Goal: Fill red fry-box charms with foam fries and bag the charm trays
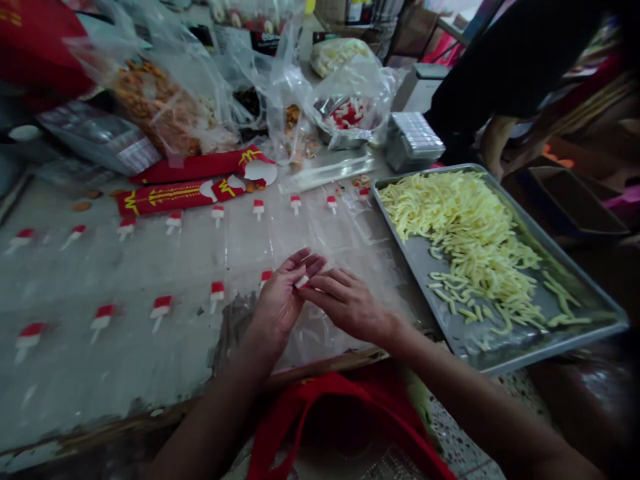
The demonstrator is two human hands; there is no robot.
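My left hand (280, 293), palm turned up, pinches a small white piece (301, 282) at the thumb and fingers. From the other side, my right hand (345, 297) closes its fingertips on the same piece. The fingers hide most of it, so its full shape cannot be told. Beneath my hands lie clear plastic sleeves (320, 333) spread over the table. Small red-and-white paddle-shaped pieces with white stems, such as this one (161, 307), rest in rows on the plastic to the left. Another red-and-white piece (266, 277) lies just beyond my left hand.
A metal tray (435, 303) of pale yellow fry-like strips (465, 220) stands on the right. Red fry-carton sleeves (170, 197) lie behind the rows. Farther back are bags of brown snack pieces (155, 107), a bagged bowl (345, 137) and plastic boxes (413, 140). Another person's arm (495, 143) hangs beyond the tray.
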